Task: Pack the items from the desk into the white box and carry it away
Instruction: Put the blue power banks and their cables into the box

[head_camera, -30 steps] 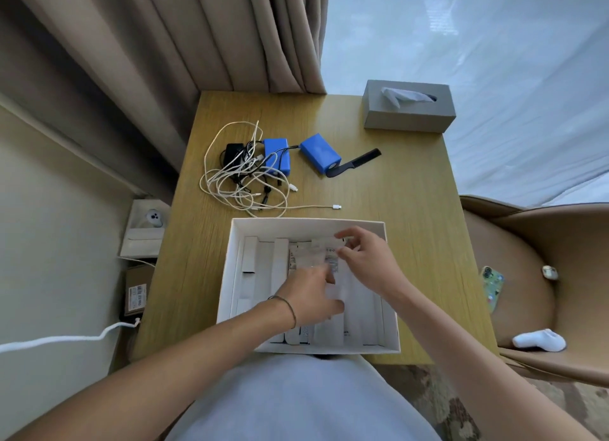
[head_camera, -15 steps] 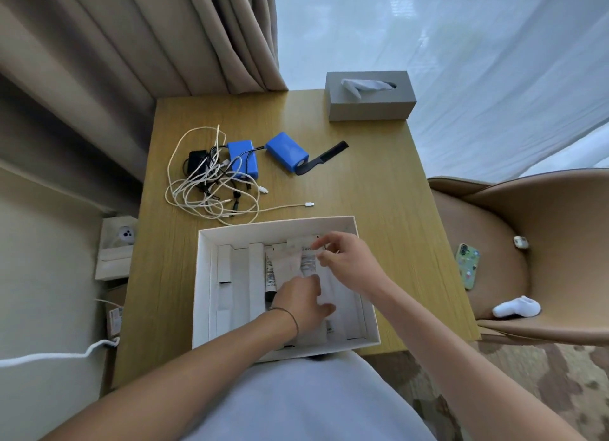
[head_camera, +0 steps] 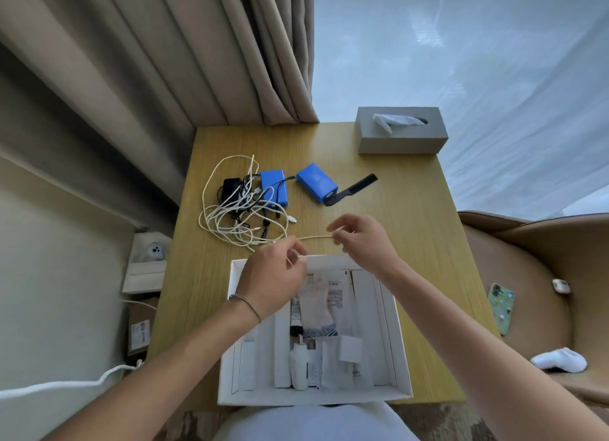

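Head view: both hands sit at mid-frame, just above the far rim of the box (head_camera: 400,335), which lies on the desk (head_camera: 428,243) in the lower middle of the frame. The right hand (head_camera: 365,239) pinches the free end of a white cable (head_camera: 230,220) between thumb and fingertips. The left hand (head_camera: 273,276) pinches the same strand a little further along, so a short run of cable stretches between them. The rest of the cable lies in a loose tangle at centre left, mixed with black leads and a black adapter (head_camera: 230,187).

Beside the tangle is one blue pack (head_camera: 273,187), partly under the loops; a second blue pack (head_camera: 316,182) lies just right of it, touching a black comb (head_camera: 357,187). A grey tissue box (head_camera: 400,131) stands at the desk's far right corner. Curtains (head_camera: 164,61) fill the upper left.

At right, a chair (head_camera: 527,276) holds a phone (head_camera: 501,307), a small earbud-like case (head_camera: 560,285) and a white object (head_camera: 560,358), hard to identify.

The box holds white card dividers, a white bottle (head_camera: 299,365), sachets and folded packets; their print is too small to read. The left forearm covers the box's left part. At lower left, cartons stand on the floor; one bears a label (head_camera: 140,335) that is unreadable.
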A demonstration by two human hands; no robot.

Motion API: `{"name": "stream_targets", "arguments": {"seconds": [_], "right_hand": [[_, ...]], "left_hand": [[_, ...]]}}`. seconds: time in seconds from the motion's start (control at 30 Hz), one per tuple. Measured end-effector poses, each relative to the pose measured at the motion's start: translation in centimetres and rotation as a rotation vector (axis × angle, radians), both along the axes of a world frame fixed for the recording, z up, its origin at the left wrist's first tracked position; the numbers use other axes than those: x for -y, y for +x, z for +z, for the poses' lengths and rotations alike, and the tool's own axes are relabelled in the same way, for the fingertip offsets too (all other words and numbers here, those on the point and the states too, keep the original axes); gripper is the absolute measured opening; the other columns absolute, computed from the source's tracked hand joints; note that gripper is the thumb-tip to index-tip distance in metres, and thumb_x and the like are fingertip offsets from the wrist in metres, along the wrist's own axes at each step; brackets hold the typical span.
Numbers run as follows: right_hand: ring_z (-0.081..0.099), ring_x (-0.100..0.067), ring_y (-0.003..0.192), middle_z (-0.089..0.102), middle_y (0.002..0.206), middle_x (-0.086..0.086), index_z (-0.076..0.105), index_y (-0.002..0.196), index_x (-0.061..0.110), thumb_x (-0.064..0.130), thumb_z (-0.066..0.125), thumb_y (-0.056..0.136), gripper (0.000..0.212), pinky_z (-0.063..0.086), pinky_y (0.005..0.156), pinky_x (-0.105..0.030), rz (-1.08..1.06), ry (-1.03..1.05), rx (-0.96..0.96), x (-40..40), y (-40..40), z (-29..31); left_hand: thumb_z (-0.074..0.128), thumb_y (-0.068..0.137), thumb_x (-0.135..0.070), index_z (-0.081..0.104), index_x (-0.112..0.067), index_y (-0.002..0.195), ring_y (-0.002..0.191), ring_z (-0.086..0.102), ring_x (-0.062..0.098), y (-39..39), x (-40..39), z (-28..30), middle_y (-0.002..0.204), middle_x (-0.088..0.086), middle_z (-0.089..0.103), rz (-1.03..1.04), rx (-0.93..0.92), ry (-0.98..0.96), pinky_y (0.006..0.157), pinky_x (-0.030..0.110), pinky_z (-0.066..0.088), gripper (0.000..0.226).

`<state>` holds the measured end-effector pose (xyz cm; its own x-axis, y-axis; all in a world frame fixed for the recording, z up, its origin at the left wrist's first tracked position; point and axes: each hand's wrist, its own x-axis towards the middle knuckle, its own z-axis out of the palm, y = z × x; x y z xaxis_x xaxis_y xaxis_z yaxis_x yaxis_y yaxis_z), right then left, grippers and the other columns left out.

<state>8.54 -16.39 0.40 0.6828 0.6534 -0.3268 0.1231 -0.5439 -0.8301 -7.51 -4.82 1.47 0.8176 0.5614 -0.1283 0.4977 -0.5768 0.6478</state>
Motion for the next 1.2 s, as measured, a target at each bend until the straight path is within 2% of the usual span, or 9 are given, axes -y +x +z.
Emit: {"name": "stream_targets", "arguments": {"seconds": [0.1, 0.2, 0.33, 0.47, 0.57, 0.67, 0.8, 1.0, 1.2], "right_hand": [[0.071, -0.021, 0.081, 0.072, 0.093, 0.003, 0.073, 0.104, 0.020, 0.011, 0.057, 0.092, 0.023, 0.058, 0.069, -0.028, -0.002, -0.046, 0.069, -3.2, 2.1, -0.4], [0.070, -0.022, 0.092, 0.073, 0.105, -0.001, 0.072, 0.110, 0.020, 0.010, 0.055, 0.089, 0.028, 0.059, 0.084, -0.038, -0.006, -0.105, 0.146, -6.5, 4.7, -1.8], [0.066, -0.022, 0.105, 0.070, 0.121, -0.003, 0.064, 0.128, 0.017, 0.011, 0.055, 0.088, 0.041, 0.056, 0.092, -0.041, 0.021, -0.240, 0.277, -10.3, 7.6, -4.3], [0.061, -0.027, 0.106, 0.064, 0.118, -0.008, 0.061, 0.128, 0.013, 0.013, 0.058, 0.086, 0.042, 0.053, 0.083, -0.038, 0.130, -0.412, 0.457, -13.2, 9.8, -7.3], [0.057, -0.029, 0.105, 0.061, 0.117, -0.011, 0.053, 0.129, 0.012, 0.020, 0.064, 0.087, 0.043, 0.048, 0.080, -0.037, 0.204, -0.492, 0.527, -14.7, 10.6, -9.3], [0.049, -0.027, 0.093, 0.059, 0.113, -0.011, 0.048, 0.127, 0.013, 0.021, 0.065, 0.090, 0.042, 0.038, 0.073, -0.034, 0.235, -0.528, 0.597, -15.9, 11.0, -10.9], [0.055, -0.030, 0.098, 0.059, 0.113, -0.013, 0.030, 0.151, 0.014, 0.017, 0.063, 0.091, 0.068, 0.047, 0.078, -0.038, 0.261, -0.575, 0.648, -16.5, 11.6, -12.6], [0.050, -0.023, 0.079, 0.057, 0.110, -0.010, 0.012, 0.158, 0.025, 0.032, 0.070, 0.087, 0.092, 0.040, 0.063, -0.035, 0.227, -0.504, 0.587, -15.7, 12.2, -11.8], [0.049, -0.023, 0.060, 0.058, 0.107, -0.005, 0.011, 0.158, 0.029, 0.033, 0.073, 0.079, 0.100, 0.035, 0.051, -0.030, 0.139, -0.276, 0.728, -12.4, 10.5, -7.9]], "left_hand": [[0.061, 0.089, -0.025, 0.066, -0.028, 0.091, 0.073, 0.062, 0.004, 0.6, -2.4, 0.2, 0.077, -0.012, 0.065, 0.031, 0.001, 0.022, 0.066, 0.034, 0.057, 0.006], [0.060, 0.089, -0.025, 0.064, -0.031, 0.088, 0.072, 0.061, 0.003, 1.1, -4.2, 0.1, 0.075, -0.012, 0.063, 0.047, -0.008, 0.053, 0.064, 0.035, 0.057, 0.008], [0.060, 0.088, -0.023, 0.063, -0.032, 0.088, 0.071, 0.060, 0.004, 1.6, -6.0, -0.4, 0.074, -0.012, 0.063, 0.079, -0.043, 0.060, 0.062, 0.035, 0.057, 0.010], [0.059, 0.090, -0.022, 0.061, -0.034, 0.089, 0.070, 0.059, 0.003, 1.7, -7.4, -1.1, 0.076, -0.013, 0.061, 0.111, -0.091, 0.074, 0.056, 0.029, 0.054, 0.012], [0.058, 0.090, -0.022, 0.061, -0.035, 0.089, 0.067, 0.058, 0.002, 1.7, -8.4, -1.7, 0.075, -0.013, 0.061, 0.143, -0.119, 0.047, 0.052, 0.018, 0.041, 0.013], [0.057, 0.091, -0.022, 0.061, -0.035, 0.090, 0.068, 0.059, 0.003, 1.9, -9.4, -2.1, 0.076, -0.013, 0.061, 0.159, -0.147, 0.048, 0.052, 0.016, 0.041, 0.014], [0.057, 0.091, -0.020, 0.061, -0.035, 0.089, 0.067, 0.060, 0.004, 2.8, -10.6, -2.5, 0.076, -0.013, 0.063, 0.185, -0.161, 0.039, 0.053, 0.020, 0.046, 0.016], [0.057, 0.090, -0.018, 0.063, -0.033, 0.091, 0.075, 0.062, 0.007, 5.1, -12.0, -3.0, 0.081, -0.011, 0.063, 0.200, -0.153, 0.015, 0.065, 0.036, 0.058, 0.016], [0.057, 0.093, -0.015, 0.060, -0.023, 0.122, 0.110, 0.052, 0.008, 8.7, -12.3, -1.8, 0.116, -0.008, 0.059, 0.234, 0.137, 0.140, 0.090, 0.025, 0.044, 0.030]]}}
